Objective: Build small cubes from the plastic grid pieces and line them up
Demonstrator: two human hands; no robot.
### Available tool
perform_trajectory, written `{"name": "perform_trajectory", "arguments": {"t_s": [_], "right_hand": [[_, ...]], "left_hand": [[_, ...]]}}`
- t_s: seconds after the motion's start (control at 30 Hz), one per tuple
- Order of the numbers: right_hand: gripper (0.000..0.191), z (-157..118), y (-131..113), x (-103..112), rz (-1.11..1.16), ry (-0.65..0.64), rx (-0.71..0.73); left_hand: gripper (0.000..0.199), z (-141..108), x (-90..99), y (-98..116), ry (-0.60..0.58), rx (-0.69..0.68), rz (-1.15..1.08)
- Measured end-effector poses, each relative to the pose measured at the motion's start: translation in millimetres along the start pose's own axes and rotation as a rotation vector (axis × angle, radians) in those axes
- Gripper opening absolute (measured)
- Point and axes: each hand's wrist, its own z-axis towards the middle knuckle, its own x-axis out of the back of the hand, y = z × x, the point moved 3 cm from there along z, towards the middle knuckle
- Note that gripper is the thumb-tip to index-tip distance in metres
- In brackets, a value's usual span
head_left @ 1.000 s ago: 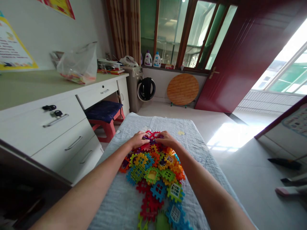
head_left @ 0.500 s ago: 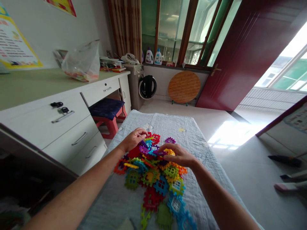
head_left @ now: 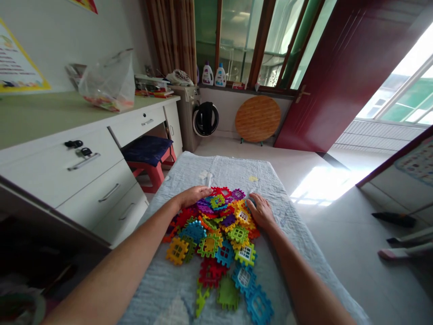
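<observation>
In the lower centre, toothed plastic squares [head_left: 208, 246] are lying heaped on the worktop [head_left: 233, 169]. The right hand [head_left: 261, 212], now off the middle, is resting loosely spread alongside, uncovering pieces; the left hand [head_left: 192, 196] is curving beside them, its grip unclear.

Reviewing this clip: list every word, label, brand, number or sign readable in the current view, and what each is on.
No text can be read with certainty.
Yellow-bordered poster: lines of print, too small and blurred.
Purple-capped bottle: label too small.
Blue-capped bottle: label too small.
Small box on the sill: too small.
Sheet at right: markings blurred.
Plastic pieces: no text discernible.
</observation>
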Motion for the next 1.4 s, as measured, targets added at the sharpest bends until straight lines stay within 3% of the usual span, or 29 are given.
{"name": "perform_trajectory", "arguments": {"t_s": [0.1,0.2,0.27,0.4,0.87,1.17,1.4], "right_hand": [[0.045,6,1,1,0.018,0.007,0.028],[0.043,9,2,2,0.017,0.009,0.058],[0.043,10,3,2,0.017,0.011,0.059],[0.041,8,2,2,0.035,0.016,0.058],[0.039,15,6,7,0.055,-0.007,0.122],[0.035,17,6,10,0.14,0.006,0.131],[0.028,11,6,16,0.203,0.073,0.197]], "left_hand": [[0.06,-24,17.5,-10,0.257,-0.022,0.008],[0.063,-47,33.8,-36,0.532,0.0,0.115],[0.064,-57,35.6,-55,0.584,0.059,0.14],[0.063,-67,28.5,-70,0.598,0.094,0.136],[0.059,-73,21.9,-65,0.646,0.18,0.188],[0.056,-72,22.1,-66,0.667,0.139,0.177],[0.055,-75,22.7,-66,0.614,0.106,0.144]]}}
